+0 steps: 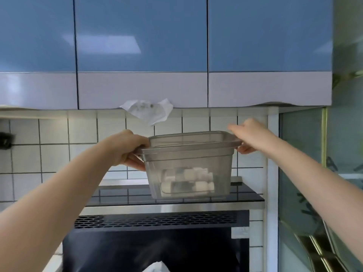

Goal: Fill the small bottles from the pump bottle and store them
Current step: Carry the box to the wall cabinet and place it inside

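A clear grey plastic container (188,154) with a lid is held up in front of the tiled wall, above a dark shelf (176,197). Several small bottles (186,182) with white caps lie on their sides at its bottom. My left hand (127,150) grips the container's left rim, thumb on top and fingers underneath. My right hand (249,136) holds the right rim, with fingers under the edge and the index finger stretched over the lid. The pump bottle is not in view.
Blue and white wall cupboard doors (141,55) hang shut just above, with crumpled paper (149,110) wedged under one door. Below the shelf sits a black appliance with a perforated vent (157,220). A glass partition (314,173) stands to the right.
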Action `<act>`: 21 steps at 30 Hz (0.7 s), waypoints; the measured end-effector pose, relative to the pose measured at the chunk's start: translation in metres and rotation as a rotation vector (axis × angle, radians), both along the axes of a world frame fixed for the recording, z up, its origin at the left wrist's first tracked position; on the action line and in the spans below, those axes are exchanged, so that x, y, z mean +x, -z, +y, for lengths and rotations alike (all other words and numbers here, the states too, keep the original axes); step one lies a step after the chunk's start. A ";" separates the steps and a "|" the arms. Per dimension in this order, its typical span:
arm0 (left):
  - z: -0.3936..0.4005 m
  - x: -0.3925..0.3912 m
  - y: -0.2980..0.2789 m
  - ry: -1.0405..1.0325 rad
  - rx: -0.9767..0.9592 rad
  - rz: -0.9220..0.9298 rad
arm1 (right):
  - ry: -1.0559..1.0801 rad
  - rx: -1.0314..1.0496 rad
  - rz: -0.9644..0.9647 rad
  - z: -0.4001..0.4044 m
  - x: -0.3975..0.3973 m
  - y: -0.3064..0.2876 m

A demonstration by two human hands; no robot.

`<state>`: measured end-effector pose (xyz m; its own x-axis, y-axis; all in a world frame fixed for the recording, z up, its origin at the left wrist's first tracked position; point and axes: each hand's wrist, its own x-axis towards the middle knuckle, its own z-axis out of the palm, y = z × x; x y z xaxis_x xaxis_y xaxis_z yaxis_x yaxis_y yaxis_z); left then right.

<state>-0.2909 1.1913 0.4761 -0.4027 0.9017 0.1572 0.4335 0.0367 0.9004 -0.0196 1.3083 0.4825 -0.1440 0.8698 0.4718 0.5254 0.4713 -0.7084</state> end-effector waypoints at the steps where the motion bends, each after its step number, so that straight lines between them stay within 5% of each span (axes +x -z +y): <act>1: 0.003 0.000 -0.002 -0.001 0.004 0.008 | 0.088 0.189 -0.088 0.007 0.000 -0.005; 3: 0.009 0.002 -0.004 -0.016 0.018 0.034 | 0.201 0.533 -0.211 0.018 0.000 -0.012; 6: 0.017 0.006 -0.004 -0.048 0.017 0.064 | 0.327 0.764 -0.424 0.034 -0.003 -0.019; 13: 0.025 0.003 0.000 -0.060 -0.011 0.055 | 0.546 0.834 -0.542 0.060 0.001 -0.023; 21: 0.025 0.015 -0.004 -0.064 -0.002 0.049 | 0.511 0.900 -0.544 0.058 0.013 -0.023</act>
<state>-0.2757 1.2160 0.4803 -0.4518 0.8745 0.1764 0.4737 0.0676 0.8781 -0.0070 1.3666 0.5054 -0.2462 0.2682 0.9314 0.9305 0.3344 0.1497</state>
